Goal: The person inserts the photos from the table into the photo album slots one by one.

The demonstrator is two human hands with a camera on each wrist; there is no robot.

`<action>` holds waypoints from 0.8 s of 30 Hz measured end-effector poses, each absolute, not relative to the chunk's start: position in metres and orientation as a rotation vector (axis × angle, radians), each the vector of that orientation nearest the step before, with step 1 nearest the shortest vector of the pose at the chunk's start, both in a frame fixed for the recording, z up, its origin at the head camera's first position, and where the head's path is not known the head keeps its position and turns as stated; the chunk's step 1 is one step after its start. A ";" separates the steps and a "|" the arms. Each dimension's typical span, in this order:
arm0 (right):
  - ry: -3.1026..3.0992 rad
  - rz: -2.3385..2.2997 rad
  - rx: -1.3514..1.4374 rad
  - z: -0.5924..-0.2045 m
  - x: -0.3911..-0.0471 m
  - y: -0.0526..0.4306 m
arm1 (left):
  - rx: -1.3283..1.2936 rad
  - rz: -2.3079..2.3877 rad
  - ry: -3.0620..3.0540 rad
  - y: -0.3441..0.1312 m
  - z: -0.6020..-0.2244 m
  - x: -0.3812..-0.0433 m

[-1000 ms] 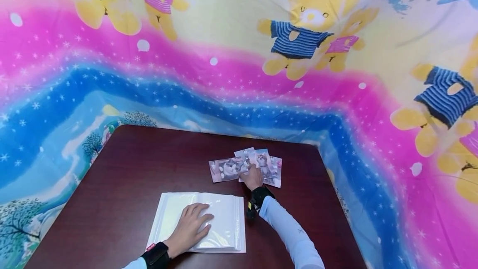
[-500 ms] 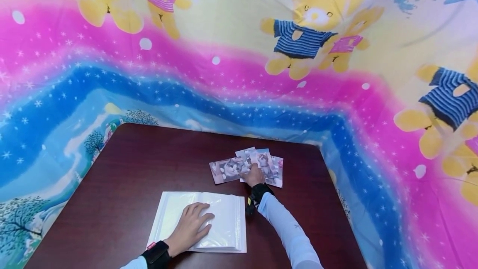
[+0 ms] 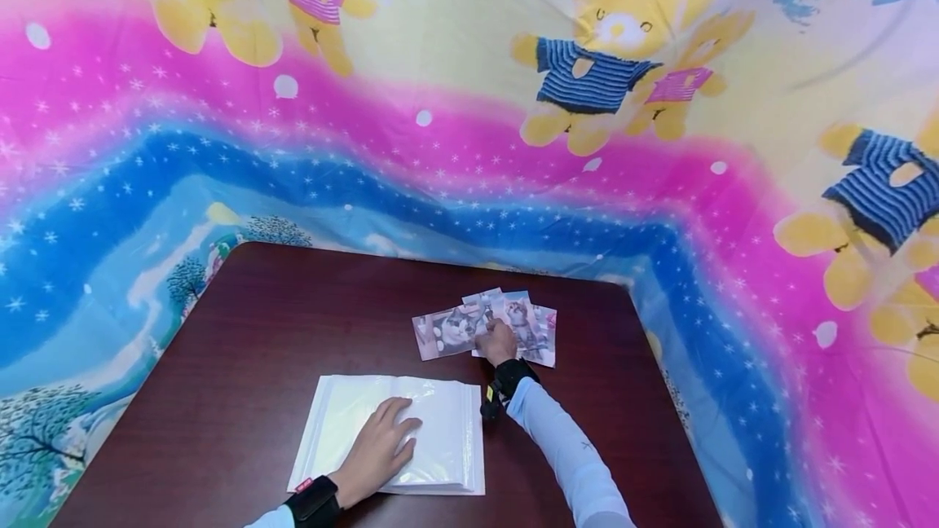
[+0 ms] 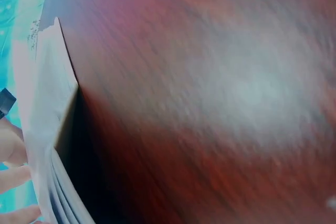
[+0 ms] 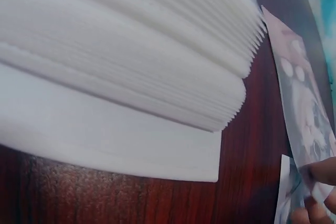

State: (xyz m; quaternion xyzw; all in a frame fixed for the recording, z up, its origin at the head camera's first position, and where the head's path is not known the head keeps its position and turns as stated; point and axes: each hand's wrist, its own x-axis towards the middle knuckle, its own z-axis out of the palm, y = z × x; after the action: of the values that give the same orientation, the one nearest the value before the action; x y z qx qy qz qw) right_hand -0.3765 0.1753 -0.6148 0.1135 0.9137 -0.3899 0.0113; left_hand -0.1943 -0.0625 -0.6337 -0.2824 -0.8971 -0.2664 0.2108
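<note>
An open photo album point(image 3: 440, 438) with clear-sleeved white pages lies near the front of the table. My left hand point(image 3: 379, 448) rests spread on its pages; in the left wrist view its fingers point(image 4: 13, 179) show at the album's far side. Farther back on the right, several cat photos are fanned out, overlapping. My right hand point(image 3: 499, 342) is over them and pinches the near corner of the leftmost cat photo point(image 3: 449, 331). Up close in the right wrist view, thumb and fingers meet at the edge of this photo point(image 5: 304, 93), with another photo point(image 5: 286, 187) below it.
The dark wooden table point(image 3: 257, 349) has a patterned cloth point(image 3: 455, 161) with cartoon bears hanging behind and beside it. Thick album pages point(image 5: 157, 35) stand fanned near the right wrist. The cat photo with a blue top point(image 3: 518, 314) lies on the right of the fan.
My right hand has stayed at the photos, its fingers shifting slightly at the leftmost one's edge. The left hand has barely moved on the album.
</note>
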 end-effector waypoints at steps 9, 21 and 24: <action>2.755 -1.528 0.215 -0.613 -0.372 0.184 | -0.747 -0.886 -2.555 -0.067 -0.628 -0.199; 2.667 -1.686 -0.299 -0.580 -0.358 0.193 | -0.651 -1.058 -2.477 -0.077 -0.621 -0.222; 2.609 -1.752 -0.432 -0.559 -0.348 0.191 | -0.555 -1.155 -2.496 -0.083 -0.616 -0.231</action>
State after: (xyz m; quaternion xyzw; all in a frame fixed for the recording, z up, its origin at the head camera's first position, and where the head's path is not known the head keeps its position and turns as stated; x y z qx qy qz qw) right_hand -0.3484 0.1906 -0.5586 -0.1361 0.8224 -0.5521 -0.0151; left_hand -0.2309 -0.0832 -0.6159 -0.1951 -0.8770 -0.4060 0.1672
